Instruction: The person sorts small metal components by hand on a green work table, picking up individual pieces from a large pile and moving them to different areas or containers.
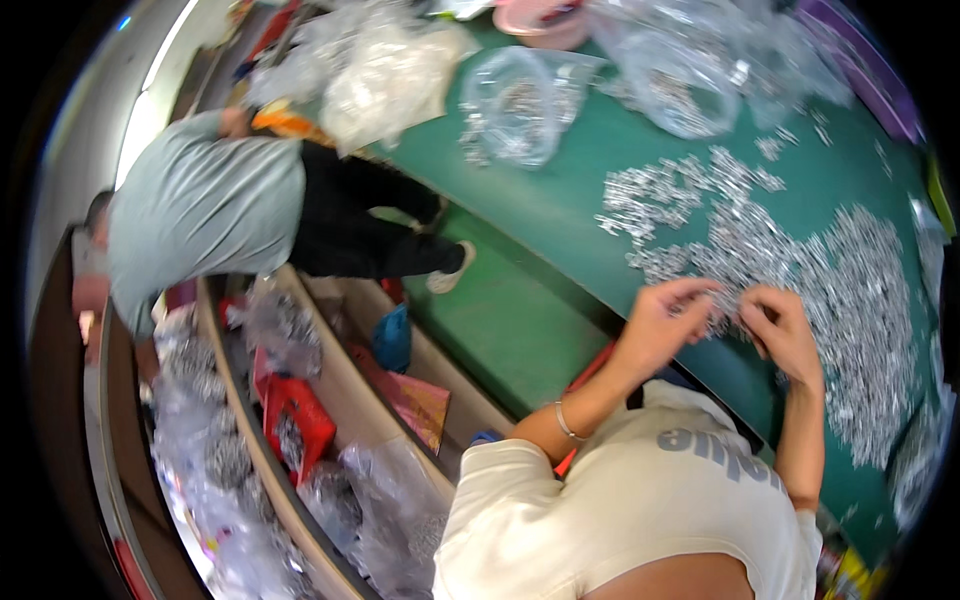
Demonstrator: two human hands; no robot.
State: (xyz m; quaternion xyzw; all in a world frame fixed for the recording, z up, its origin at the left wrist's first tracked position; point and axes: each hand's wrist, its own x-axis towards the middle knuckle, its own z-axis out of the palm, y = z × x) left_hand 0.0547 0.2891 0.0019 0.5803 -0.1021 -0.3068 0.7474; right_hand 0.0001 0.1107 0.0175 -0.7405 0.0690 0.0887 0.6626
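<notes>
A wide spread of small silver metal pieces lies on the green tabletop. At the near edge of this spread, my left hand is closed with thumb and fingertips brought together. My right hand is a short gap to its right, its fingers curled in a pinch. Silver pieces show between and just beneath the fingertips. Whatever either hand grips is too small to make out against the heap.
Clear plastic bags with silver pieces, a pink basket and a purple bin line the table's far side. To the left, a person bends over wooden shelves holding bagged metal parts and a red bin.
</notes>
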